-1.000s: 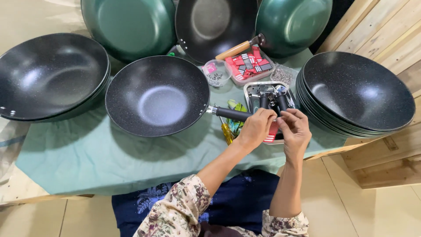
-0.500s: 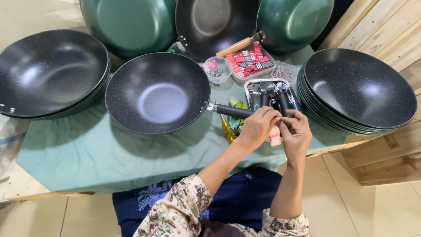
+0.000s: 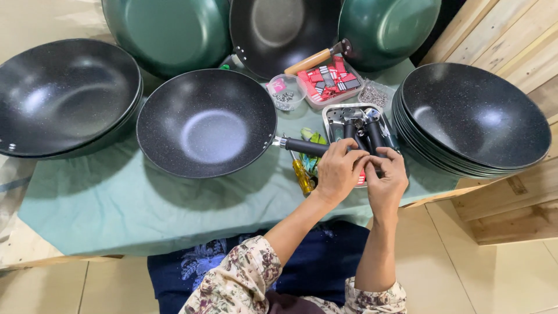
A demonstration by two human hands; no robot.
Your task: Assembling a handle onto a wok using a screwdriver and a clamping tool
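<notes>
Both hands met over the black handle (image 3: 305, 146) of the speckled wok (image 3: 206, 122) on the desk (image 3: 116, 203). The left hand (image 3: 340, 171) clenched around the handle; the right hand (image 3: 386, 180) pinched a small red-and-white piece there. Judged likely: a slip could tip the steel tray (image 3: 332, 116) beside them.

Both arms wear floral sleeves, cream with pink and green blooms, ending well behind each bare hand; dark blue clothing below.

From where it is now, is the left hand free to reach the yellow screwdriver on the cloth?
Probably yes. The yellow screwdriver lies uncovered just beside the left hand, nothing between them, though that hand's fingers seem busy at the pan handle.
</notes>
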